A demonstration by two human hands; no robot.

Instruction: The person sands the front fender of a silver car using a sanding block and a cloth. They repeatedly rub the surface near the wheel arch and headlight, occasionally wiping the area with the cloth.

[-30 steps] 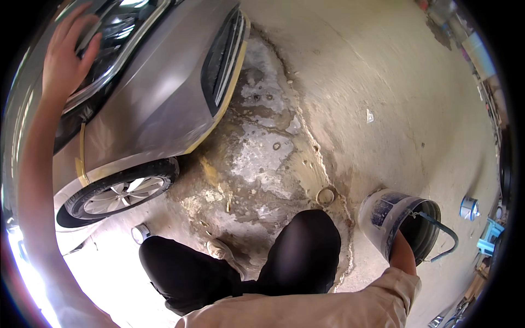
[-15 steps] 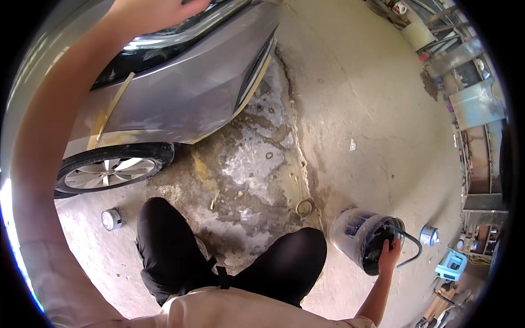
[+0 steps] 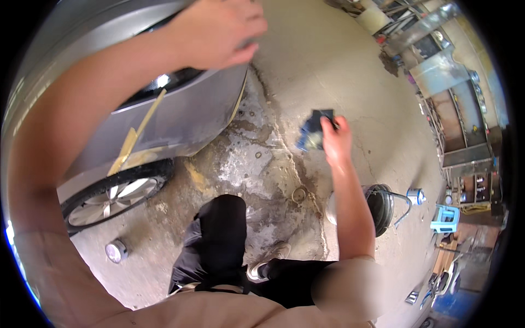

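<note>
My right hand is raised over the floor, its fingers closed on a dark, flat sheet with a blue and pale lower part; motion blur hides its exact kind. My left hand is up high in front of the grey car, fingers curled toward the thumb. A small dark patch shows between them, too blurred to name. Strips of yellow masking tape run down the car's panel above its wheel. Partly behind my right forearm is a bucket with a curved handle.
A small tin stands on the floor near the wheel. Right of the bucket are another tin and a light-blue plastic stool. A ring lies by a floor crack. Cluttered shelves line the right side.
My right hand has come out of the bucket with the dark sheet and moved up and left. My left hand has moved right across the car's front. My view and legs have turned.
</note>
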